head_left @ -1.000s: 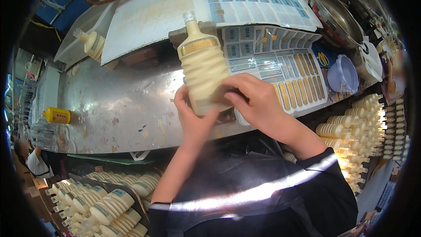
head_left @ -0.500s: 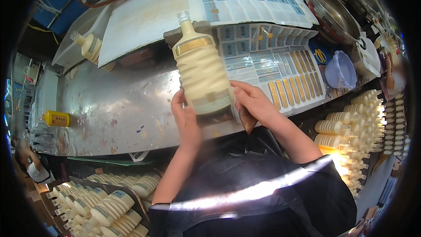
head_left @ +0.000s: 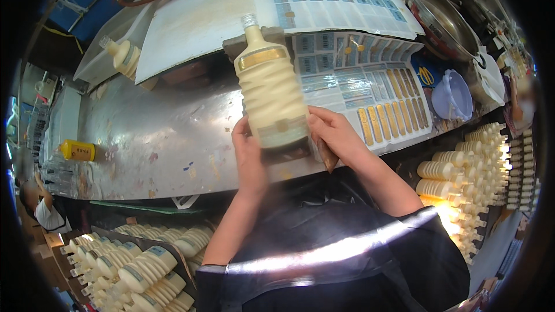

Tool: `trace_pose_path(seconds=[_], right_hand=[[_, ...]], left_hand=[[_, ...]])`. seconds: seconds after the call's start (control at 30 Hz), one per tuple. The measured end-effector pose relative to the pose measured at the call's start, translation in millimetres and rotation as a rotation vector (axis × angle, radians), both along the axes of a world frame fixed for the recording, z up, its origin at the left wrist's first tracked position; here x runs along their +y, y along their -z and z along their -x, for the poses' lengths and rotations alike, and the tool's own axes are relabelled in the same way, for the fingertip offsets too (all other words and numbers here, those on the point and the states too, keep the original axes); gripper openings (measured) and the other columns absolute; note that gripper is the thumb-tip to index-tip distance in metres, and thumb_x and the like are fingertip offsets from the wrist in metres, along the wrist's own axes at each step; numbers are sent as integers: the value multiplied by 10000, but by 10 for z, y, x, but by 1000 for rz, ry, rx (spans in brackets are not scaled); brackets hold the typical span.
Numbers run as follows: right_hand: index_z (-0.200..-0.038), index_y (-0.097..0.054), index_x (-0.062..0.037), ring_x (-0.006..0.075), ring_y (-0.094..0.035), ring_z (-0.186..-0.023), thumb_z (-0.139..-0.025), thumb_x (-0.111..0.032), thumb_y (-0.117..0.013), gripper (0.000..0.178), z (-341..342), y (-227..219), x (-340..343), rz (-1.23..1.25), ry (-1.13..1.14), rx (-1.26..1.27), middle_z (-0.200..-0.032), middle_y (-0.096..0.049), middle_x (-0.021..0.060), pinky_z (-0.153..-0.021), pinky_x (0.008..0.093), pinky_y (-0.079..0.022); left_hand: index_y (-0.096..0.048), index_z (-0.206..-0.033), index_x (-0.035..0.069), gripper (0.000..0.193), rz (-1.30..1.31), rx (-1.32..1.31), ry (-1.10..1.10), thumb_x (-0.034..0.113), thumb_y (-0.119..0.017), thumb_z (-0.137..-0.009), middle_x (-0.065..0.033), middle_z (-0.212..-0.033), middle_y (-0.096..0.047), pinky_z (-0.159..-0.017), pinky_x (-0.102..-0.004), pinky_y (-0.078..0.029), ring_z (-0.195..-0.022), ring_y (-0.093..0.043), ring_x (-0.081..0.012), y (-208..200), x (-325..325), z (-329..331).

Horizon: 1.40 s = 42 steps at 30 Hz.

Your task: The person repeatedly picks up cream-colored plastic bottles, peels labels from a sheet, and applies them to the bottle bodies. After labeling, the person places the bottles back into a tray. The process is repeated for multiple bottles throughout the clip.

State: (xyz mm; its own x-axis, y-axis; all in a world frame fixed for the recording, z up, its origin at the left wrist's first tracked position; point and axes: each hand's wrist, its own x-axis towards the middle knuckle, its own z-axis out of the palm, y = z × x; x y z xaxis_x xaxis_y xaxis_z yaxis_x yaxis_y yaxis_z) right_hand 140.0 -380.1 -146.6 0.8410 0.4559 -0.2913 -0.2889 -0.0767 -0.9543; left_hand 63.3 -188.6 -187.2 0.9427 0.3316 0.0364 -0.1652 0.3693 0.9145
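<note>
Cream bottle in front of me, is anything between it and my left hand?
Nothing visible: your left hand is at the lower left of the cream bottle. The brown piece is in your right hand.

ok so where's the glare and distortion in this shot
Head view: white streak across the dark clothing, shiny patches on the metal table, glare among the stacked bottles at right; the held bottle isn't blown out; straight edges bend toward a dark round rim.

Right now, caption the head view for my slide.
Left hand and right hand flanking a cream bottle, label sheet at right.
</note>
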Motion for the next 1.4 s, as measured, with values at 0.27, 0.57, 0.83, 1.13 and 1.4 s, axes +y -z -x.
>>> trace_pose_path(seconds=[0.27, 0.57, 0.83, 1.13, 1.4], right_hand=[[-1304, -653, 2, 55, -536, -622, -1044, -310, -588, 411, -39, 62, -30, 53, 53, -169, -743, -605, -25, -596, 223, -446], [-1377, -598, -1, 66, -460, -500, -1105, -454, -436, 553, -114, 239, -133, -4, 10, 140, -807, -544, -20, -411, 203, -349], [-1424, -582, -17, 61, -449, -490, -1078, -318, -479, 470, -99, 146, -125, -24, 19, 182, -811, -548, -10, -421, 204, -346], [-1469, -502, 30, 57, -463, -479, -946, -65, -499, 531, 9, -144, -77, -43, -13, 96, -845, -578, 1, -460, 200, -380], [-1484, -510, -29, 79, -549, -592, -1036, -211, -525, 484, 10, -324, 5, -24, -60, 62, -767, -596, -3, -578, 239, -469]], left_hand=[[-439, -1470, 37, 785, -594, 8, -63, 153, -824, -796, -151, -1379, -506, -1121, -436, -401, -1301, -496, -297, 154, 163, 96], [-610, -1344, 41, 769, -1153, -122, -365, 231, -913, -664, -104, -1157, -643, -1006, -438, -396, -1116, -559, -308, -182, 85, 15], [-616, -1309, 45, 767, -1149, -113, -359, 256, -914, -635, -120, -1181, -626, -1014, -462, -393, -1119, -574, -330, -120, 101, 16], [-424, -1509, -5, 682, -532, 74, -34, 302, -654, -946, -174, -1464, -493, -1178, -425, -325, -1387, -451, -295, 18, 173, 105], [-398, -1530, -32, 562, -82, 61, -63, 363, -336, -1134, -132, -1520, -479, -1186, -387, -318, -1391, -452, -229, 12, 58, -27]])
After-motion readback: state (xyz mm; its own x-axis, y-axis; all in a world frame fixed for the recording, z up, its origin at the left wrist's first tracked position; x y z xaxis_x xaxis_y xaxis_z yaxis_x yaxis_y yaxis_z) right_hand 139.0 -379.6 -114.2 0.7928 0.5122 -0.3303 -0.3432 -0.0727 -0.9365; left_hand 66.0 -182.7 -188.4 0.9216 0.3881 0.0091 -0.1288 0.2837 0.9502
